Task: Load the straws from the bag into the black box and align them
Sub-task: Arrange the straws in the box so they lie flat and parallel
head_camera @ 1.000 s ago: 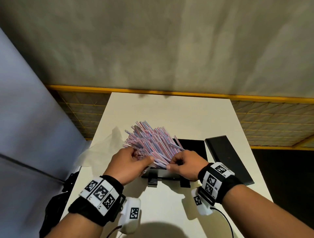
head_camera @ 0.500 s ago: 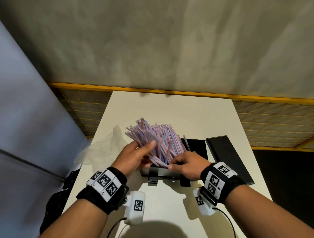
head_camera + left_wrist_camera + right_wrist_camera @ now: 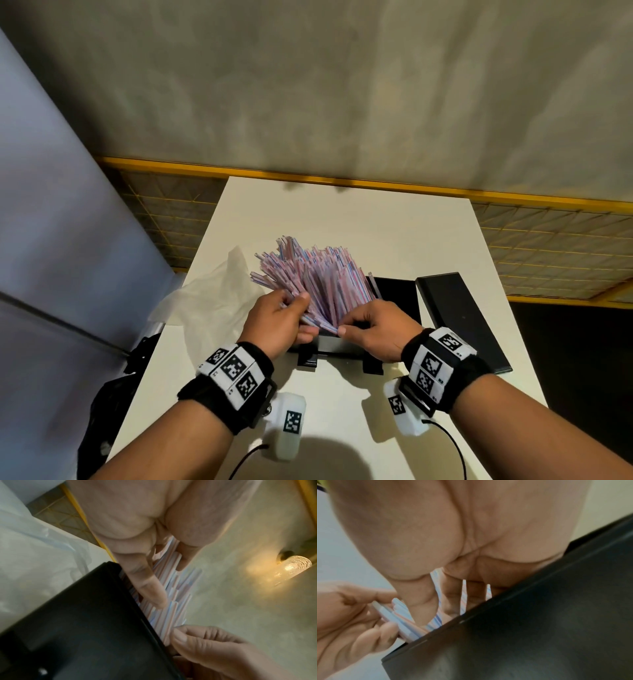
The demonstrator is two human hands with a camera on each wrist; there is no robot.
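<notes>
We note, frame centre, left hand (image 3: 278, 317) and right hand (image 3: 375, 329) both curled round the lower ends of the straws (image 3: 310, 274), which fan up-left out of the black box (image 3: 394, 294) on the worktop (image 3: 342, 219), w/ bag (image 3: 212, 301) just left.

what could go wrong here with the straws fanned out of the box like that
1. The straws fan out leftward over the rim of the black box; some could slip out onto the table or the empty bag.
2. The left hand and right hand pinch only the near ends, so squeezing may bend or splay the bundle.
3. Pushing could shift the box toward the black lid beside it.
</notes>
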